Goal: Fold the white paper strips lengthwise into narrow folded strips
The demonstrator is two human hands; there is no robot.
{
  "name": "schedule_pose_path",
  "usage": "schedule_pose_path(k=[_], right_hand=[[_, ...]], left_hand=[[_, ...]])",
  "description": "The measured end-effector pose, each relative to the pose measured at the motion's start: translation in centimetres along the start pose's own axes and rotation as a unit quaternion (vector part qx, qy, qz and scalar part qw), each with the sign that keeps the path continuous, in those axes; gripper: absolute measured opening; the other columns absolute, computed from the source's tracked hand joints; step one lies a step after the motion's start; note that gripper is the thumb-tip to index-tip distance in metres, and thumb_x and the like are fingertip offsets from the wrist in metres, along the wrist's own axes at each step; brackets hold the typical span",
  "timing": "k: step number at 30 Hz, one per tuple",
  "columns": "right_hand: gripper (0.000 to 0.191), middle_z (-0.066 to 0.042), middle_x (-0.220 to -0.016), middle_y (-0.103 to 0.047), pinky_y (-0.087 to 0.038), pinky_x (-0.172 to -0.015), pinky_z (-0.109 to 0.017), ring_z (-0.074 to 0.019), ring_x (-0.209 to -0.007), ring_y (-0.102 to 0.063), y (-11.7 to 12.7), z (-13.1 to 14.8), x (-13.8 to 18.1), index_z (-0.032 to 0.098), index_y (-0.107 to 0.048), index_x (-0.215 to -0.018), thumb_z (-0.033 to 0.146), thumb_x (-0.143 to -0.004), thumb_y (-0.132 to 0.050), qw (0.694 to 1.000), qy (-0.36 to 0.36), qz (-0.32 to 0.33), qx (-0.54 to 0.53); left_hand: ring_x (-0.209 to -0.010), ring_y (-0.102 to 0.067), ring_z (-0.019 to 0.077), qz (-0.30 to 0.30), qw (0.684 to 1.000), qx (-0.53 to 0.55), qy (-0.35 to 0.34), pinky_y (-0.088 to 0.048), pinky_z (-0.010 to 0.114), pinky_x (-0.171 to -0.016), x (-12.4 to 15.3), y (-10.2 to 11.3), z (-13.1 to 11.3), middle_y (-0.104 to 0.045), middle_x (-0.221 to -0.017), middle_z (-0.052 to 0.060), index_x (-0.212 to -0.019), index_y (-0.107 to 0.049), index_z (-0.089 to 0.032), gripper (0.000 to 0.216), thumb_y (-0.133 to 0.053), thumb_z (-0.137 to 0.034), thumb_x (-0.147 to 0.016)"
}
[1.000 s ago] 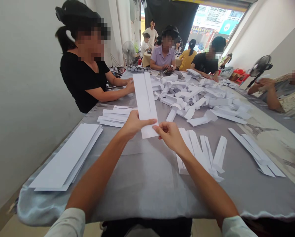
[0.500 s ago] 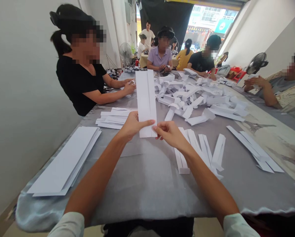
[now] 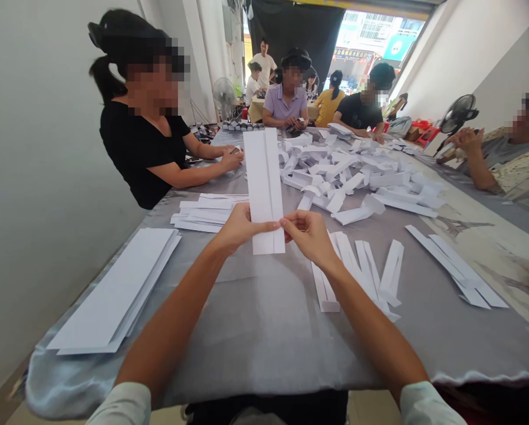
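A long white folded paper strip [image 3: 263, 183] stands nearly upright in front of me, with a lengthwise fold line right of its middle. My left hand [image 3: 241, 229] grips its lower part, thumb across the front and the other fingers behind. At the lower right edge my right hand [image 3: 306, 233] pinches the same paper between thumb and fingers. Both thumb tips almost meet there. To the left lies a stack of flat white paper sheets [image 3: 114, 289]. Right of my hands, several narrow folded paper strips [image 3: 365, 265] are spread on the table.
A heap of folded papers [image 3: 335, 168] covers the far middle of the cloth-covered table [image 3: 246, 336]. More strips [image 3: 204, 212] lie beyond my left hand, others [image 3: 461, 268] at right. Co-workers sit around the table, including a person in black [image 3: 144, 136] at left. A fan [image 3: 459, 113] stands at right.
The paper strip has come slightly down and tilts a little more to the left at its top. My right fingers have shifted up along its right edge. Both hands keep hold.
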State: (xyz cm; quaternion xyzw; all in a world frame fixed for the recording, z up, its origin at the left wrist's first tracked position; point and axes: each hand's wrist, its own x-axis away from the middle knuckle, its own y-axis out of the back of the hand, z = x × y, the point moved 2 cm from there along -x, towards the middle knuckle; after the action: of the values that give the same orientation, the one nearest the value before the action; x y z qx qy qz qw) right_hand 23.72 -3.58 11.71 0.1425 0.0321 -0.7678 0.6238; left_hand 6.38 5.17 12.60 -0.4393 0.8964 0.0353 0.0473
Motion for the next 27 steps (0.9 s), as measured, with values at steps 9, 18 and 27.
schedule_pose_path(k=[9, 18, 27], right_hand=[[0.040, -0.004, -0.082, -0.070, -0.062, -0.055, -0.027, -0.0172, -0.071, -0.070, 0.0, -0.3, -0.2, 0.020, -0.068, -0.091, 0.060, -0.096, -0.071, 0.999, 0.006, 0.013, 0.035], [0.038, -0.003, -0.079, -0.069, -0.058, -0.050, -0.025, -0.0163, -0.066, -0.068, 0.1, -0.3, -0.2, 0.019, -0.070, -0.089, 0.057, -0.094, -0.072, 0.999, 0.006, -0.037, 0.014], [0.032, 0.000, -0.073, -0.067, -0.060, -0.050, -0.024, -0.0140, -0.062, -0.066, 4.0, 0.5, -1.5, 0.020, -0.069, -0.086, 0.050, -0.089, -0.079, 0.984, 0.039, -0.163, -0.055]], left_hand=[[-0.094, -0.077, 0.0279, 0.010, 0.999, -0.033, 0.016, -0.058, 0.034, -0.080, -0.2, 0.2, 0.3, -0.084, -0.106, 0.012, -0.104, -0.085, -0.013, 0.046, -0.098, -0.043, -0.071], [-0.099, -0.074, 0.0278, 0.116, 0.989, -0.084, 0.035, -0.057, 0.034, -0.084, 0.0, 0.2, 0.2, -0.082, -0.110, 0.009, -0.115, -0.081, -0.016, 0.050, -0.096, -0.039, -0.073], [-0.096, -0.073, 0.0316, 0.249, 0.941, -0.222, 0.049, -0.056, 0.031, -0.073, 0.5, -0.2, 0.7, -0.080, -0.102, 0.006, -0.100, -0.081, -0.019, 0.047, -0.097, -0.034, -0.060]])
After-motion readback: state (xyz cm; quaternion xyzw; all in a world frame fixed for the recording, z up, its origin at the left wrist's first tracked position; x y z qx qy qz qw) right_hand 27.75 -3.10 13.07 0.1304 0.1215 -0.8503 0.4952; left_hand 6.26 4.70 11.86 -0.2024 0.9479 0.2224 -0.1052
